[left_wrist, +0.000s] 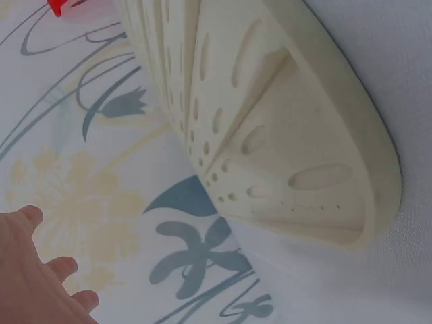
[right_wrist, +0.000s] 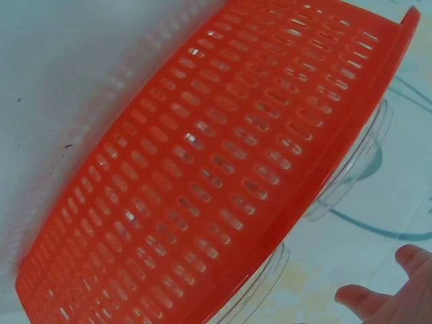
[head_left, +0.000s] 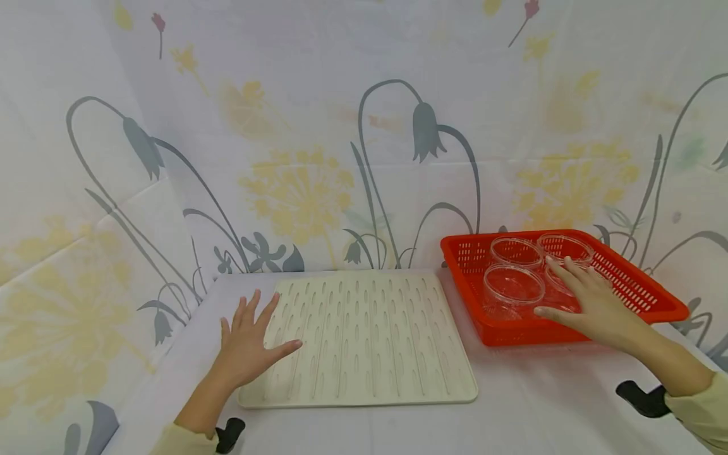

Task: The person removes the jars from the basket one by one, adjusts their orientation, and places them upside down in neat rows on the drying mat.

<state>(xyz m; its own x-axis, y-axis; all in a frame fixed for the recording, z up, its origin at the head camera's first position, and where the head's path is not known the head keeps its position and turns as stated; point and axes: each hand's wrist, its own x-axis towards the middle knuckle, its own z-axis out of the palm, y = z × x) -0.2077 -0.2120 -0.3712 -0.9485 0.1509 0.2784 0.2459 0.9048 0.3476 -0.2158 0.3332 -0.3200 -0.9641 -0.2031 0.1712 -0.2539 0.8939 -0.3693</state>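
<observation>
My left hand [head_left: 246, 349] is spread wide above the left edge of a cream ridged mat [head_left: 364, 341] with rows of small oval dimples, and it holds nothing. In the left wrist view the fingers [left_wrist: 64, 268] stand apart from the mat. Over the front right of a red slotted basket [head_left: 489, 332] hovers my right hand [head_left: 591, 306], fingers spread and nothing held. Several clear round containers stand in the basket, among them a front left one [head_left: 512, 294] and a back left one [head_left: 515, 253]. The hand partly hides those on the right.
A white cloth [head_left: 398, 433] covers the table. Behind it hangs a flower-printed curtain [head_left: 307, 126], which meets the table just beyond the mat and basket and also closes off the left side. Black straps [head_left: 230, 435] sit at both wrists.
</observation>
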